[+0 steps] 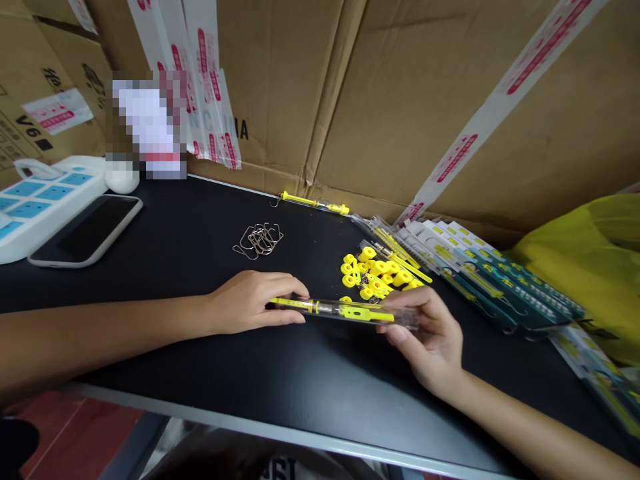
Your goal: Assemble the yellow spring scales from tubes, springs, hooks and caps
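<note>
Between my hands lies a long, clear plastic package (357,313) with yellow parts and a dark middle section inside. My left hand (250,302) pinches its left end between thumb and fingers. Its right end sits in my right hand (434,338), thumb below and fingers above. Just behind the package is a pile of small yellow plastic rings (380,268) mixed with metal springs. Further left lies a tangle of bent wire hooks (260,240). A yellow and clear rod-like tool (314,202) with a hook at its end rests at the back edge.
Several packed cards (480,270) with yellow tools overlap on the right, beside a yellow plastic bag (585,267). A phone (87,230) and a white power strip (45,200) are at the left. Cardboard boxes (425,100) wall off the back of the black table (300,380).
</note>
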Tool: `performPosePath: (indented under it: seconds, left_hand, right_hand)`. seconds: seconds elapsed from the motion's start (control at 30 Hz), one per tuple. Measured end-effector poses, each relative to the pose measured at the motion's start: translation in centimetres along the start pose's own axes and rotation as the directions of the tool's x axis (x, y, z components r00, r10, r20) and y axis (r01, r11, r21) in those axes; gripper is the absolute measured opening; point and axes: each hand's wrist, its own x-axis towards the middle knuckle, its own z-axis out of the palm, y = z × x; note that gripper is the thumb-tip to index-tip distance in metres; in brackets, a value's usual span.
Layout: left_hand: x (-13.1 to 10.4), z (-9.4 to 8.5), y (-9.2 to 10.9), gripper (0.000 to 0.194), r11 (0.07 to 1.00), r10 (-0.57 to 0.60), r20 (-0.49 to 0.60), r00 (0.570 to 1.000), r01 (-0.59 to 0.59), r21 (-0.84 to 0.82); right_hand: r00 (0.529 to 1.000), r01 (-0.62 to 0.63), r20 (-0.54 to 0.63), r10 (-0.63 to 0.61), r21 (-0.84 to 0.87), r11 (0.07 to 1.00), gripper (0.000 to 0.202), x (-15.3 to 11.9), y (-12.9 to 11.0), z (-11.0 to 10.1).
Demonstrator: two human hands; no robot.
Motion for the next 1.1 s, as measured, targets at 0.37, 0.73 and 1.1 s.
performPosePath:
  seconds: [0.37,0.73,1.1]
  left_hand:
    - [-0.2,0.3,-0.4,0.026,0.994,0.093,-0.008,0.996,-0.092,0.057]
    - [-0.1,0.2,-0.4,0.026,0.989,0.112,0.01,0.994,-0.113,0.098]
    - [0.1,0.3,-0.2,0.022,0.982,0.046,0.01,0.999,-0.047,0.182]
  right_hand:
    - [0.918,0.236,-0.351,-0.184,0.112,0.965,0.015,2.5,-2.7,-1.8]
    - [0.861,0.169,-0.504,-0.066,0.161,0.972,0.01,2.7,-4.2,-2.9]
    - [0.942,-0.079,0.286,0.175,-0.316,0.945,0.025,1.5,-1.8,-1.5]
